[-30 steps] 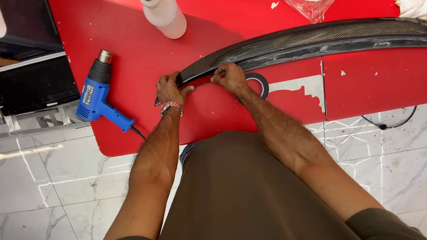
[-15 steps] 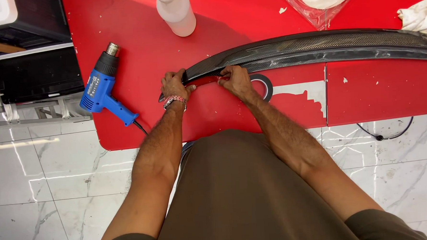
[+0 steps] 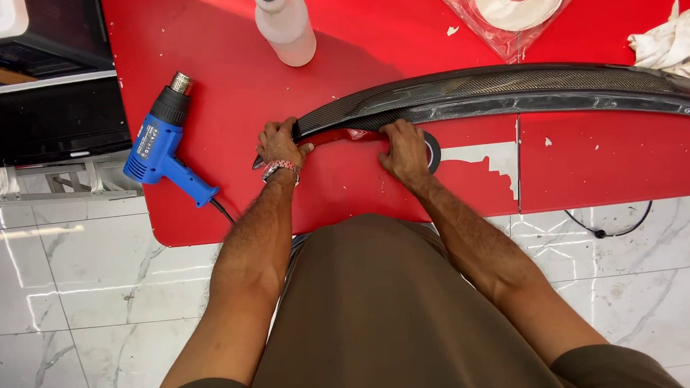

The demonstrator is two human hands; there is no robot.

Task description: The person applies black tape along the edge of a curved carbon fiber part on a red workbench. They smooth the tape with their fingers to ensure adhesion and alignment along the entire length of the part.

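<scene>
The left hand is closed around the tip of the long black car part (shiny, woven-looking). The right hand presses flat beside it on the red table. A blue heat gun lies left of both.

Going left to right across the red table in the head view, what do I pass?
Blue heat gun → left hand at the tip of the long carbon-fibre trim piece → right hand → crumpled white cloth at the far right.
</scene>
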